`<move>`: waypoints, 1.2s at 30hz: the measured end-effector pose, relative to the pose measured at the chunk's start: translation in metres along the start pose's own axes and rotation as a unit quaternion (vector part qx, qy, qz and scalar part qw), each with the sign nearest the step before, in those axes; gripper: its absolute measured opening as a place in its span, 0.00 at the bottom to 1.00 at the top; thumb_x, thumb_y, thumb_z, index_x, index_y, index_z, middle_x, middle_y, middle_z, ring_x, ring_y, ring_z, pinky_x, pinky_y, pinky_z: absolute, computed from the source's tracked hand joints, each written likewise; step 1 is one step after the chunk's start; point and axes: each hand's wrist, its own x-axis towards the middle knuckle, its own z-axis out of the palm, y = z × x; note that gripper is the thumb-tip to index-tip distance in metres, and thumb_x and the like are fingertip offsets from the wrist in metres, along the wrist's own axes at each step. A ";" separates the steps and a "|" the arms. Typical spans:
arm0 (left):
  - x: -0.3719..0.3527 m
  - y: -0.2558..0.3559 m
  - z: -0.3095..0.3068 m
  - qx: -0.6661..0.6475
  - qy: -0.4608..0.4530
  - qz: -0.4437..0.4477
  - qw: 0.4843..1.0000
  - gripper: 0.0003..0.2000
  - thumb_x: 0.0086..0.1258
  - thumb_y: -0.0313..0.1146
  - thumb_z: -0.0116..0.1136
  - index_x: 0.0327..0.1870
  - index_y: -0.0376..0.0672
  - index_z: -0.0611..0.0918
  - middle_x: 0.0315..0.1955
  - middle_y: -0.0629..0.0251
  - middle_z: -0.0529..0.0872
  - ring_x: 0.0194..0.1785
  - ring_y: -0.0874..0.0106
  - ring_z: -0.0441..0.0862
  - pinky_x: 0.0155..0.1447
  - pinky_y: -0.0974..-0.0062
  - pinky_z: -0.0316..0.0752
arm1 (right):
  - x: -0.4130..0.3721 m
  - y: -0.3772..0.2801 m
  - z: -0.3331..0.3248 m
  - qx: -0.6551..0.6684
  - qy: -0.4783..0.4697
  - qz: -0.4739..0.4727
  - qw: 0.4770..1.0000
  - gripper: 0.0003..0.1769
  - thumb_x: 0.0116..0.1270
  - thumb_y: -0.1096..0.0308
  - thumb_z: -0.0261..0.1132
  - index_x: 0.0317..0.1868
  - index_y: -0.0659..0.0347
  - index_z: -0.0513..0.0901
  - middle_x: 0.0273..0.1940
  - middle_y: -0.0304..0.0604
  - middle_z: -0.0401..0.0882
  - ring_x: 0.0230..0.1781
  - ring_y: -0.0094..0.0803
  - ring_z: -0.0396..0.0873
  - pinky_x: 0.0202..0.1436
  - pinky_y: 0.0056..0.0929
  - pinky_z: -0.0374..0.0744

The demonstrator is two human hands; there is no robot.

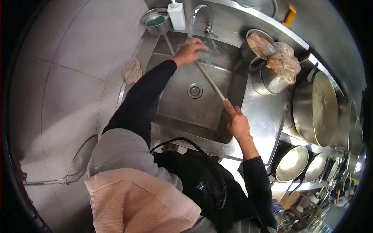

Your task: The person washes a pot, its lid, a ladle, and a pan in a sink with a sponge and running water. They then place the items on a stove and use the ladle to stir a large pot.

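Observation:
Under the stream from the curved faucet (201, 8), my left hand (189, 53) presses a green scrubbing pad (204, 52) against the far end of a long-handled utensil. My right hand (237, 123) grips the near end of its long, light-coloured handle (210, 80), which slants across the sink (182, 105). The utensil's head is hidden by my left hand and the splashing water, so its kind does not show. Below the handle, the round drain (195, 91) sits in the sink floor.
Left of the faucet stand a metal bowl (157, 29) with a green pad in it and a white pump bottle (177, 16). A crumpled cloth (133, 71) lies by the left edge. Metal pots holding plastic bags (285, 62), a large pot (305, 105) and pans (292, 164) are on the right.

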 end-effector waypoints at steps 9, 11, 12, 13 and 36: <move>-0.038 -0.002 0.053 -0.114 0.327 -0.212 0.914 0.26 0.68 0.40 0.64 0.63 0.39 0.72 0.56 0.45 0.73 0.60 0.56 0.74 0.60 0.59 0.70 | 0.009 -0.018 0.015 0.272 0.074 -0.011 0.959 0.34 0.67 0.76 0.63 0.73 0.58 0.66 0.38 0.49 0.80 0.27 0.38 0.79 0.30 0.32 0.79; -0.023 0.026 0.016 -0.233 0.354 -0.395 0.815 0.26 0.68 0.39 0.64 0.61 0.34 0.72 0.55 0.47 0.76 0.58 0.60 0.76 0.59 0.61 0.70 | 0.013 -0.033 -0.009 0.390 -0.012 0.055 0.919 0.30 0.71 0.73 0.61 0.72 0.59 0.67 0.34 0.43 0.78 0.19 0.28 0.74 0.21 0.27 0.74; -0.020 0.035 0.005 -0.297 0.337 -0.410 0.794 0.26 0.67 0.39 0.64 0.61 0.34 0.72 0.53 0.48 0.77 0.57 0.60 0.76 0.59 0.61 0.70 | 0.014 -0.052 -0.029 0.573 -0.077 0.154 0.801 0.25 0.74 0.70 0.59 0.70 0.57 0.68 0.31 0.38 0.74 0.16 0.21 0.67 0.17 0.22 0.68; -0.019 0.038 0.001 -0.359 0.317 -0.422 0.770 0.26 0.66 0.39 0.64 0.61 0.34 0.72 0.50 0.48 0.79 0.55 0.61 0.77 0.59 0.61 0.71 | 0.015 -0.065 -0.041 0.720 -0.137 0.246 0.634 0.21 0.76 0.67 0.57 0.67 0.55 0.68 0.29 0.33 0.70 0.13 0.14 0.59 0.14 0.17 0.61; 0.026 -0.062 -0.009 0.029 -0.108 0.168 0.979 0.16 0.66 0.34 0.59 0.55 0.42 0.83 0.46 0.51 0.85 0.47 0.59 0.84 0.55 0.61 0.77 | -0.045 -0.035 -0.051 0.059 0.036 -0.046 0.997 0.33 0.63 0.76 0.66 0.69 0.65 0.68 0.42 0.66 0.82 0.43 0.61 0.83 0.47 0.51 0.82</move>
